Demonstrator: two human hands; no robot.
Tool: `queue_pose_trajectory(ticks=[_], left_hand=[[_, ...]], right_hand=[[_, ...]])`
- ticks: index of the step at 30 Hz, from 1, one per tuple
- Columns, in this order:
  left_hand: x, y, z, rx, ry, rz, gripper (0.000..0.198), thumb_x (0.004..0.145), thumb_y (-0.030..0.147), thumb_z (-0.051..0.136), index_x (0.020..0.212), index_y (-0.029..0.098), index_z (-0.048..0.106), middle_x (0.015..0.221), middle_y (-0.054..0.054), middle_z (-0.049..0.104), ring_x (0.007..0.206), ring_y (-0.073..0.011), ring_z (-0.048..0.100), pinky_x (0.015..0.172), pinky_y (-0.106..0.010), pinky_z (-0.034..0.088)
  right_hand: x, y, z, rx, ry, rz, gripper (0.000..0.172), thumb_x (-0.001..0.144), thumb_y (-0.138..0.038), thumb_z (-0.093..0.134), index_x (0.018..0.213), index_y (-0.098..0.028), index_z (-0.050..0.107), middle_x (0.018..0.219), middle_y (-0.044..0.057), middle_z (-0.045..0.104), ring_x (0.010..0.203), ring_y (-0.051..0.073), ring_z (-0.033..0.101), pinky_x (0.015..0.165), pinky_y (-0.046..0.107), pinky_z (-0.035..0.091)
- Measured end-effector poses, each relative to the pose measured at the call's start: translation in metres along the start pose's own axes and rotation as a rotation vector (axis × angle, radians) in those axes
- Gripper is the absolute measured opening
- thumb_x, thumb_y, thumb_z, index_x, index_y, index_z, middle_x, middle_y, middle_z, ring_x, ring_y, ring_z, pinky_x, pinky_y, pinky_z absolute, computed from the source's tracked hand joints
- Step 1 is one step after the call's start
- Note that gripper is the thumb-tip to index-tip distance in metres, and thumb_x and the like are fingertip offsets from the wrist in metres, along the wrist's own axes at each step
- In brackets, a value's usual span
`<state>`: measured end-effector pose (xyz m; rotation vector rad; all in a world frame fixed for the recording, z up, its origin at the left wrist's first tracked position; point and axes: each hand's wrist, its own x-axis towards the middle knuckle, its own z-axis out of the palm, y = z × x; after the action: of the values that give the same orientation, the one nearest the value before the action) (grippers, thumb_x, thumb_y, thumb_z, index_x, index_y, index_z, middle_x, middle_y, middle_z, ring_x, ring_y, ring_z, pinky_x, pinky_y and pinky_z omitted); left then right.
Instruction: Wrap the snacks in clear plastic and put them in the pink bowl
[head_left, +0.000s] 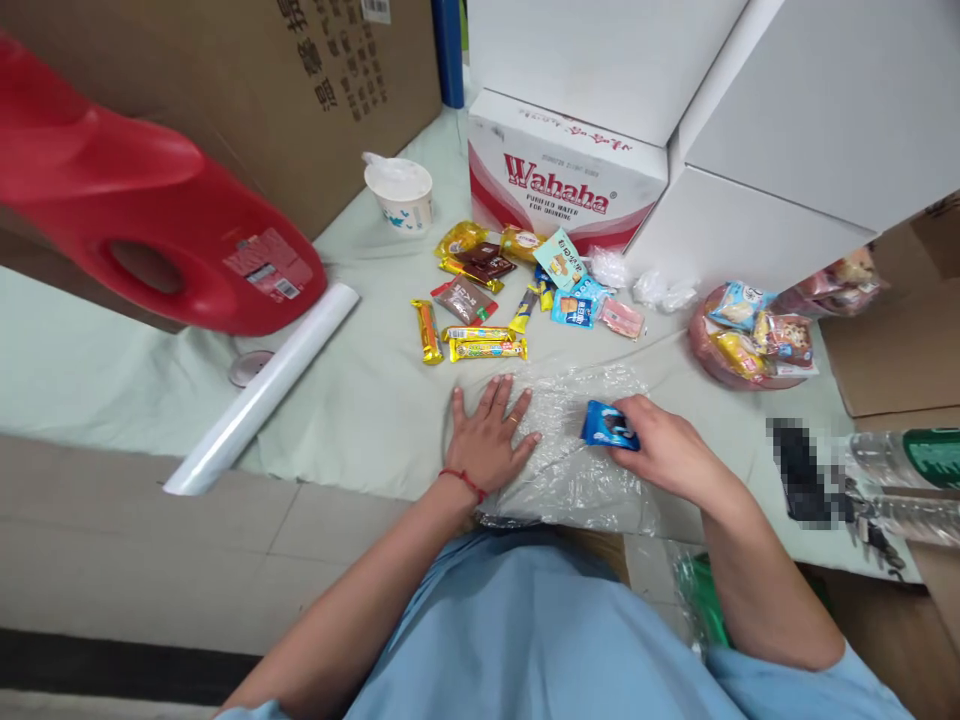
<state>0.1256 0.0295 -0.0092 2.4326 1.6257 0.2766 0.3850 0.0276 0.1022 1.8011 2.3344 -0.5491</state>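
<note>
A small blue snack packet (pixel 606 426) is pinched in my right hand (pixel 664 450), just above a sheet of clear plastic film (pixel 562 470). My left hand (pixel 487 435) lies flat with fingers spread on the left part of that film. Beyond the hands lies a loose group of wrapped snacks: yellow snack bars (pixel 489 349), a brown packet (pixel 466 299), a pale green packet (pixel 561 258), a light blue packet (pixel 574 308) and a pink packet (pixel 622 319). Crumpled clear film balls (pixel 664 291) sit to their right.
A roll of plastic film (pixel 262 390) and a large red jug (pixel 172 220) are at the left. Behind stand a paper cup (pixel 401 195) and a Wahaha carton (pixel 562 180). To the right are a pink bowl (pixel 712 360) of snacks, keys (pixel 881 545) and plastic bottles (pixel 885 458).
</note>
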Motion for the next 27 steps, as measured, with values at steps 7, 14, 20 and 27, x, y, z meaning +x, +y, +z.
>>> queue_pose_trajectory(ticks=[7, 14, 20, 27], left_hand=[[-0.001, -0.001, 0.001, 0.013, 0.021, 0.011, 0.064, 0.099, 0.058, 0.039, 0.158, 0.031, 0.036, 0.170, -0.010, 0.023, 0.156, -0.0314, 0.026, 0.122, -0.071, -0.002], [-0.001, -0.001, 0.000, 0.013, 0.017, 0.009, 0.064, 0.100, 0.057, 0.038, 0.158, 0.030, 0.035, 0.170, -0.010, 0.022, 0.157, -0.0288, 0.023, 0.122, -0.070, -0.005], [-0.001, 0.000, 0.000, 0.010, 0.021, 0.005, 0.064, 0.100, 0.059, 0.038, 0.157, 0.032, 0.037, 0.170, -0.009, 0.021, 0.156, -0.0300, 0.025, 0.122, -0.070, -0.002], [-0.001, -0.001, -0.004, 0.005, 0.000, 0.013, 0.065, 0.100, 0.058, 0.038, 0.159, 0.031, 0.033, 0.170, -0.010, 0.024, 0.156, -0.0317, 0.026, 0.121, -0.073, 0.002]], right_hand=[[0.041, -0.040, 0.020, -0.111, -0.117, -0.026, 0.056, 0.087, -0.034, 0.070, 0.138, -0.024, 0.051, 0.128, 0.010, 0.062, 0.095, 0.026, 0.070, 0.067, 0.029, 0.040], [0.030, -0.036, 0.026, -0.135, -0.061, -0.060, 0.056, 0.092, -0.031, 0.065, 0.144, -0.027, 0.047, 0.128, 0.008, 0.063, 0.097, 0.026, 0.071, 0.069, 0.030, 0.044], [0.028, -0.032, 0.030, -0.116, -0.061, -0.053, 0.057, 0.091, -0.029, 0.066, 0.145, -0.027, 0.048, 0.130, 0.009, 0.063, 0.098, 0.026, 0.071, 0.071, 0.030, 0.047], [0.010, -0.025, 0.034, 0.029, 0.088, -0.095, 0.068, 0.091, -0.031, 0.068, 0.153, -0.028, 0.040, 0.149, 0.011, 0.050, 0.105, 0.027, 0.069, 0.077, 0.034, 0.054]])
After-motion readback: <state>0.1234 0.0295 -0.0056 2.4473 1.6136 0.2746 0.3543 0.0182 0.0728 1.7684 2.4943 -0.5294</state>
